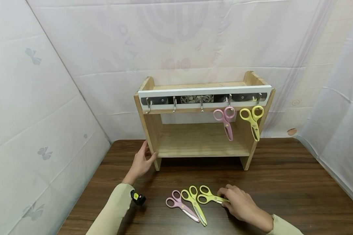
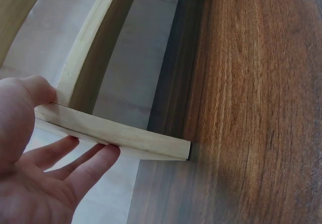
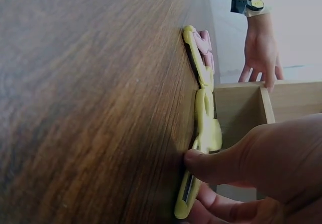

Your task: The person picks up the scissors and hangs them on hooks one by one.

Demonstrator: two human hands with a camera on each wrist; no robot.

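My left hand (image 1: 140, 164) holds the lower left side panel of a wooden shelf (image 1: 203, 138); in the left wrist view the thumb lies on one side of the panel (image 2: 115, 131) and the fingers on the other. With my right hand (image 1: 242, 204) I pinch yellow scissors (image 1: 214, 198) by their blades, the handle loops pointing left. In the right wrist view these yellow scissors (image 3: 204, 133) lie between thumb and fingers, at the tabletop. Just left of them lie another yellow pair of scissors (image 1: 194, 203) and a pink pair of scissors (image 1: 180, 204).
Across the shelf's upper front runs a white hook rail (image 1: 164, 92) with several metal hooks. Pink scissors (image 1: 226, 125) and yellow scissors (image 1: 254, 124) hang from its two rightmost hooks. The shelf stands on a dark wooden table (image 1: 297, 182), with white patterned cloth (image 1: 111, 65) behind.
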